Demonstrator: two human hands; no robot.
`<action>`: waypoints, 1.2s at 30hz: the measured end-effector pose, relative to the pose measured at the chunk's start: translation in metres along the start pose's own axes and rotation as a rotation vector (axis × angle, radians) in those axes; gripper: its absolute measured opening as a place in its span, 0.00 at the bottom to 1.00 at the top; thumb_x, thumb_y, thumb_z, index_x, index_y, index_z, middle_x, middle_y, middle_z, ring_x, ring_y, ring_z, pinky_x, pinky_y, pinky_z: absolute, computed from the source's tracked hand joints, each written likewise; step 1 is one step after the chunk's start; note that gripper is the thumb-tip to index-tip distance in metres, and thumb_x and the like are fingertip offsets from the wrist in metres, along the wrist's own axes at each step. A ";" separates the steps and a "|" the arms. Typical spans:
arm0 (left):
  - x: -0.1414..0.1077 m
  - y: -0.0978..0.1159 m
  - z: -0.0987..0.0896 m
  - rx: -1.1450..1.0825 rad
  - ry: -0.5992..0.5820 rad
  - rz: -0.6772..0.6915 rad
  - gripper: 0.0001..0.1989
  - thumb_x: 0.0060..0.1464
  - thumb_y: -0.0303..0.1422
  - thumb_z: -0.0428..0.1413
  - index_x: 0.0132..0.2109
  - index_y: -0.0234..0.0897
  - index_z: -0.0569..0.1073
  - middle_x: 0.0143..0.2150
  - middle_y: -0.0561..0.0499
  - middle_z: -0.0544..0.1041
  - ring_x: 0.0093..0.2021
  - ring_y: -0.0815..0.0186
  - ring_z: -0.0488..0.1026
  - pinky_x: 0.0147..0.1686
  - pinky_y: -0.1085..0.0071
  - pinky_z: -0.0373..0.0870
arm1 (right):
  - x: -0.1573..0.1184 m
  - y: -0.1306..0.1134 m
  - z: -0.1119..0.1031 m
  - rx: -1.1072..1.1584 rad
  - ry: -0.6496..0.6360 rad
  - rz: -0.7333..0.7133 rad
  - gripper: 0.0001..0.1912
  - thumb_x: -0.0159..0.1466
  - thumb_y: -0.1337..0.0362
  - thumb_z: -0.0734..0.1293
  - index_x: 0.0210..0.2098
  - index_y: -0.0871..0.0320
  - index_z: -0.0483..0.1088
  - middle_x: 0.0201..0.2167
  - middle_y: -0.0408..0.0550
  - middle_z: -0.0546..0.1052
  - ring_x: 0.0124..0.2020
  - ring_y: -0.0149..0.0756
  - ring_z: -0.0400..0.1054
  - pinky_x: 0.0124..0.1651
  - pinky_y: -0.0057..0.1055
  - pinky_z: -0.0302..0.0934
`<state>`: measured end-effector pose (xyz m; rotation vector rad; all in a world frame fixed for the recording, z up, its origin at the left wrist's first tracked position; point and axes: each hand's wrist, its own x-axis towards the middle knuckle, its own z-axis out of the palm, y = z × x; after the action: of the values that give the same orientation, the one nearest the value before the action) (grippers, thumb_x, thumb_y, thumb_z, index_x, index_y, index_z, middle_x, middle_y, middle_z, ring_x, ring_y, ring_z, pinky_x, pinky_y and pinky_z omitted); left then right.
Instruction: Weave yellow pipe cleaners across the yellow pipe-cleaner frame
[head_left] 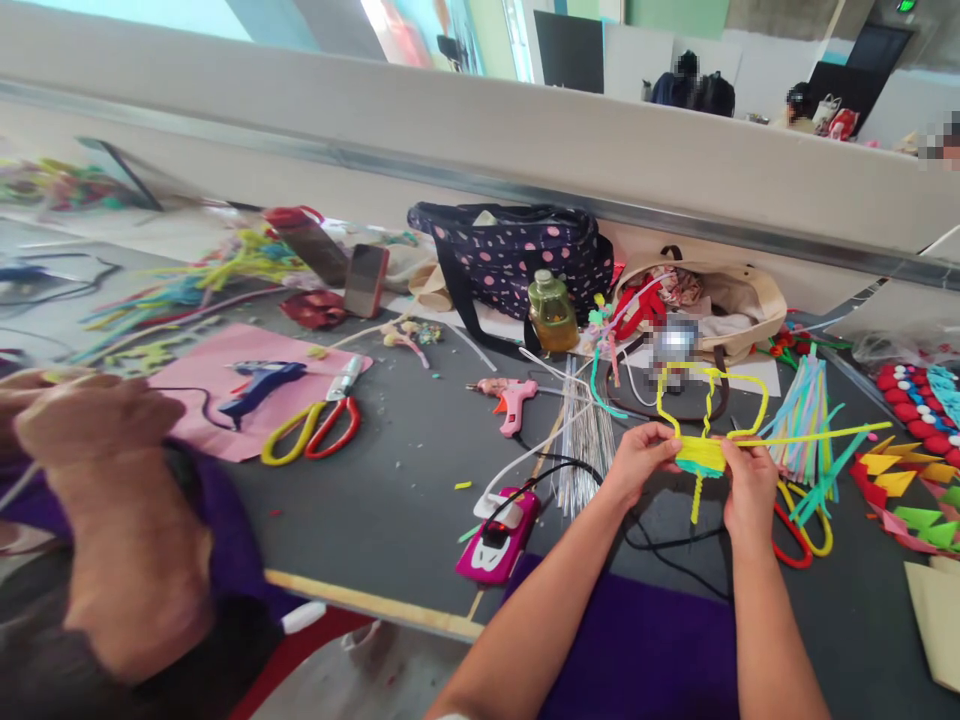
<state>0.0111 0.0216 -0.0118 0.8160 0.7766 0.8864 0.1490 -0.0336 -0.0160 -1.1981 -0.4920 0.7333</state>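
Between my two hands is a yellow pipe cleaner figure (pixel 701 454), with wound yellow rows, a green band below, two loops above and a twisted stem hanging down. My left hand (pixel 646 455) pinches its left side with thumb and fingers. At its right side, my right hand (pixel 750 480) is closed on it, and a long loose yellow strand runs out past that hand to the right. Beneath my right hand lie scissors (pixel 796 545) with red and yellow handles. A bundle of pastel pipe cleaners (pixel 801 420) lies just beyond it.
A co-worker's hands (pixel 97 420) are at the left. On the table are a pink glue gun (pixel 510 400), a blue glue gun (pixel 262 385), silver stems (pixel 583 440), a magenta power strip (pixel 499 535) with black cords, a bottle (pixel 553 312) and a dark patterned bag (pixel 517 260).
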 end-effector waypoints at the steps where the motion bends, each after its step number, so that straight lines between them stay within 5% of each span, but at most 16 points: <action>1: 0.000 0.000 0.000 -0.003 0.007 0.004 0.21 0.32 0.40 0.71 0.30 0.31 0.73 0.26 0.54 0.72 0.24 0.73 0.70 0.25 0.74 0.73 | 0.000 0.000 0.000 0.003 -0.009 0.009 0.16 0.48 0.60 0.74 0.30 0.57 0.66 0.26 0.43 0.78 0.28 0.35 0.72 0.36 0.34 0.66; 9: 0.001 -0.002 -0.001 -0.018 0.026 0.010 0.21 0.32 0.40 0.71 0.29 0.32 0.72 0.25 0.55 0.72 0.23 0.72 0.69 0.25 0.73 0.73 | 0.001 -0.001 -0.001 -0.080 0.037 0.032 0.17 0.47 0.57 0.75 0.28 0.58 0.67 0.17 0.34 0.68 0.18 0.25 0.58 0.23 0.23 0.50; 36: 0.003 0.000 -0.008 0.118 0.025 0.087 0.19 0.38 0.45 0.67 0.27 0.32 0.74 0.21 0.52 0.74 0.21 0.70 0.70 0.25 0.73 0.70 | -0.002 -0.001 -0.002 -0.077 -0.061 -0.075 0.14 0.51 0.57 0.75 0.30 0.56 0.68 0.26 0.43 0.78 0.29 0.35 0.73 0.36 0.31 0.64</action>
<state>0.0055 0.0268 -0.0163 0.9496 0.8263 0.9363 0.1495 -0.0361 -0.0156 -1.2246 -0.6175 0.6936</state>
